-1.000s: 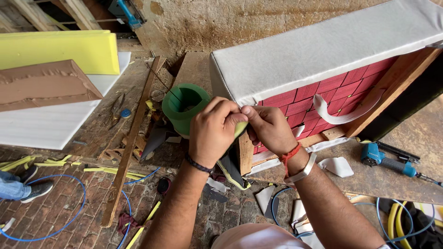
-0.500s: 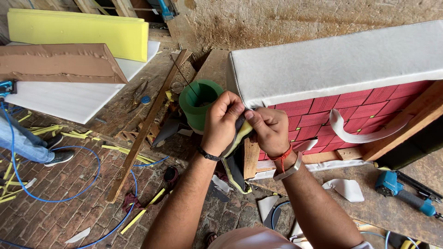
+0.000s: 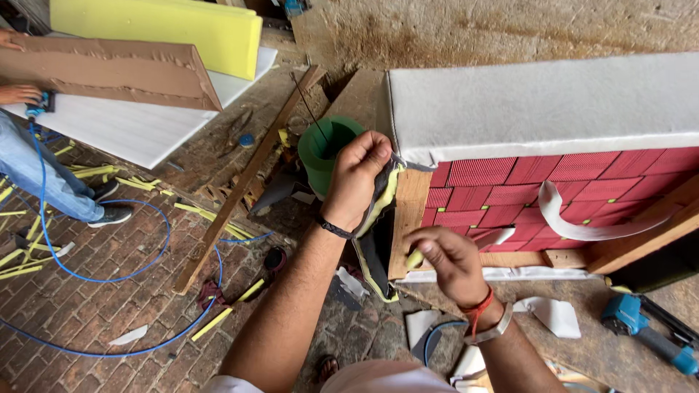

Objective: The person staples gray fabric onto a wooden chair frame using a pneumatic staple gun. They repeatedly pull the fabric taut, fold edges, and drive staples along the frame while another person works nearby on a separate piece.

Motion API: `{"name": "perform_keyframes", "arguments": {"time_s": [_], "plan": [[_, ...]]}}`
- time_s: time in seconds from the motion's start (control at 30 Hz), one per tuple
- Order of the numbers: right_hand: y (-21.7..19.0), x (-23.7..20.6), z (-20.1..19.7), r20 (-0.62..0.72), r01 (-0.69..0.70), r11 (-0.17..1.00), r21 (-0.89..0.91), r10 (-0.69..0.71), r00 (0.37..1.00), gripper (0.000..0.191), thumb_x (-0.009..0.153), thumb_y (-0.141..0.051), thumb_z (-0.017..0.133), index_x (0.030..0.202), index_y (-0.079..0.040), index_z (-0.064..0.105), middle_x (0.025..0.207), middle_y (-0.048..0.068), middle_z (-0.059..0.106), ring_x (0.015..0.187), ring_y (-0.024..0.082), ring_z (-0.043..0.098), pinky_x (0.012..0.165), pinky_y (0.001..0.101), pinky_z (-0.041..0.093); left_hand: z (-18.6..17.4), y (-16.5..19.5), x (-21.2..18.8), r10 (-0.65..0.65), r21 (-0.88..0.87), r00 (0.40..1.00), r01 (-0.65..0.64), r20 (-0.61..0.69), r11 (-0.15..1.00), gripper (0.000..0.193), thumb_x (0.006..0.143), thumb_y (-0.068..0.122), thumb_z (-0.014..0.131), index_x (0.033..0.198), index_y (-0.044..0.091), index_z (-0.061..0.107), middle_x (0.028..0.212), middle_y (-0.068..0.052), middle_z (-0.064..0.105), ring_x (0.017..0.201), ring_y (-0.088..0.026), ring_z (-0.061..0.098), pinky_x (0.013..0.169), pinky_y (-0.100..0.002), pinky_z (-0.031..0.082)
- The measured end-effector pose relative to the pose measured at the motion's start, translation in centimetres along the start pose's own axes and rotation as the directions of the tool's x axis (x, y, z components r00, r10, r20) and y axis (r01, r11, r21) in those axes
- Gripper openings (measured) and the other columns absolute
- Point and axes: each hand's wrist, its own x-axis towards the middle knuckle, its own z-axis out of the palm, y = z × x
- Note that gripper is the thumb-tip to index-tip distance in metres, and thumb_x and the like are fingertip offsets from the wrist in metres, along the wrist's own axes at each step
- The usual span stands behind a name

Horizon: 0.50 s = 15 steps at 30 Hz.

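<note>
Both hands are working apart at the near corner of an upholstered panel. Left hand is pinching a strip of dark fabric backed with yellow-green foam, pressing its top against the corner where the white padding is meeting the bare wooden frame edge; the strip is hanging down from the fingers along that edge. Right hand is sitting lower, just beside the bottom of the frame edge, fingers closed around a small yellow-green piece whose kind I cannot tell.

Red quilted fabric is covering the panel's face below the white padding, and a loose white strip is curling across it. Behind the left hand a green bucket is standing on the brick floor. Farther left, a brown board is lying over a white sheet, with a yellow foam slab behind them, and another person's hand is resting there. Blue hose is looping over the floor, and a blue power tool is lying at lower right.
</note>
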Motion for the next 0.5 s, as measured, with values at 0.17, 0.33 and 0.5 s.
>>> {"name": "perform_keyframes", "arguments": {"time_s": [0.17, 0.33, 0.5], "plan": [[4.6, -3.0, -2.1, -0.216, -0.296, 0.952, -0.077, 0.274, 0.937, 0.023, 0.100, -0.025, 0.065, 0.104, -0.003, 0.073, 0.089, 0.002, 0.070, 0.071, 0.008, 0.062, 0.064, 0.0239, 0.053, -0.5, 0.4, -1.4, 0.008, -0.127, 0.994, 0.005, 0.105, 0.992, 0.010, 0.105, 0.011, 0.065, 0.096, 0.007, 0.064, 0.090, 0.006, 0.060, 0.085, -0.005, 0.054, 0.081, -0.021, 0.047], [7.0, -6.6, -3.7, -0.341, -0.508, 0.847, -0.158, 0.435, 0.833, 0.030, 0.099, -0.029, 0.072, 0.093, 0.001, 0.072, 0.079, 0.007, 0.067, 0.070, 0.011, 0.059, 0.063, 0.0284, 0.051, 0.0, 0.1, -2.6, 0.003, -0.122, 0.993, 0.012, 0.122, 0.992, 0.011, 0.105, 0.012, 0.067, 0.096, 0.007, 0.065, 0.090, 0.007, 0.061, 0.084, -0.004, 0.054, 0.079, -0.020, 0.046], [4.5, -7.3, -3.8, -0.281, -0.316, 0.675, -0.666, 0.165, 0.945, 0.033, 0.089, -0.033, 0.078, 0.096, -0.002, 0.072, 0.109, 0.012, 0.071, 0.096, 0.024, 0.070, 0.081, 0.0394, 0.056, 0.5, -1.1, -3.5, -0.009, -0.166, 0.998, 0.019, 0.056, 0.986, 0.010, 0.103, 0.013, 0.068, 0.096, 0.006, 0.066, 0.089, 0.005, 0.063, 0.082, -0.005, 0.055, 0.076, -0.021, 0.047]]}}
